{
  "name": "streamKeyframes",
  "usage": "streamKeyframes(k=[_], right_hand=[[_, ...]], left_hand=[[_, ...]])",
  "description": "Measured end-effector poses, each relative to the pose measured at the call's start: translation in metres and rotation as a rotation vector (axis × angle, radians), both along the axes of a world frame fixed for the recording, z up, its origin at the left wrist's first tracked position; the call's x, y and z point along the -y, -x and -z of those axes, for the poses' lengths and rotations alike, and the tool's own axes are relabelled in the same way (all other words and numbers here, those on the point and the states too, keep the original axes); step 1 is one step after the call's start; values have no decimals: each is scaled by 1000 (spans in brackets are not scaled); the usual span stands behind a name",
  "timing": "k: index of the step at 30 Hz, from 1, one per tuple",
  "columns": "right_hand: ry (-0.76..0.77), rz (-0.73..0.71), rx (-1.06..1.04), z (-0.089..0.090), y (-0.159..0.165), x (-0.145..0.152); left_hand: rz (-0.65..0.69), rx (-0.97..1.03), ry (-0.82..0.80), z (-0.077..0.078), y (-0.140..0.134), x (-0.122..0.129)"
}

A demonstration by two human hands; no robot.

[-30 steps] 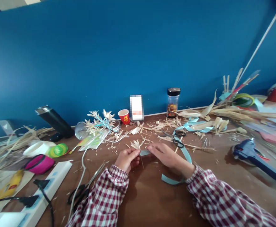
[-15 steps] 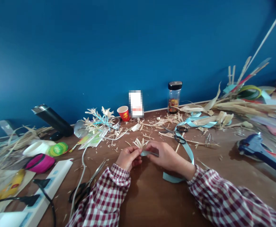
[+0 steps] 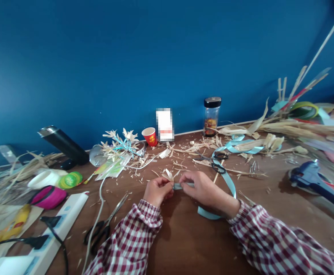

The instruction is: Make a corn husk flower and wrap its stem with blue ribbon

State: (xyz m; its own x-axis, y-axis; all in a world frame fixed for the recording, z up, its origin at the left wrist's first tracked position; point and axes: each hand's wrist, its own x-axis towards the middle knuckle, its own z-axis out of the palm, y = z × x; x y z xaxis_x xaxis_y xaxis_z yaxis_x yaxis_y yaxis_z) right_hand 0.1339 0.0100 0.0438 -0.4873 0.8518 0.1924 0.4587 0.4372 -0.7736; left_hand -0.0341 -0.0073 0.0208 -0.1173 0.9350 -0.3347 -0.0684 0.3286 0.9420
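Observation:
Between thumb and fingers, my left hand [image 3: 157, 191] pinches the base of a pale corn-husk flower [image 3: 168, 175], its petals pointing up. A light blue ribbon [image 3: 178, 186] meets the flower's base and runs across to my right hand [image 3: 198, 188]. That hand is closed on the ribbon, thumb and fingertips pressed together. Beyond my right wrist, a longer stretch of blue ribbon [image 3: 229, 182] curls over the table. Black-handled scissors [image 3: 104, 229] lie beside my left forearm. Another pair of black-handled scissors [image 3: 218, 166] rests behind my right hand, partly under ribbon.
Husk flowers on blue stems [image 3: 123, 143] stand at back left, near a red paper cup [image 3: 150, 137]. A lidded jar [image 3: 212, 118] is by the wall. A blue glue gun [image 3: 318, 183] lies right, a white power strip [image 3: 66, 214] left. Husk scraps litter the table.
My left hand has turned the flower slightly, so its petals look narrower. My right hand has shifted a little to the right, and more ribbon shows between the hands.

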Motion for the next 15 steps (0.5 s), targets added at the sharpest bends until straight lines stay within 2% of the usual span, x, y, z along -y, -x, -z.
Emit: streamKeyframes(k=[7,11,15], right_hand=[[32,18,13,3,0,0],[50,9,2,5,0,0],[63,-1,3,5,0,-1]], left_hand=[[-35,49,25,4,3,0],[-21,157,56,1,4,1],[-3,181,59,-2,4,1]])
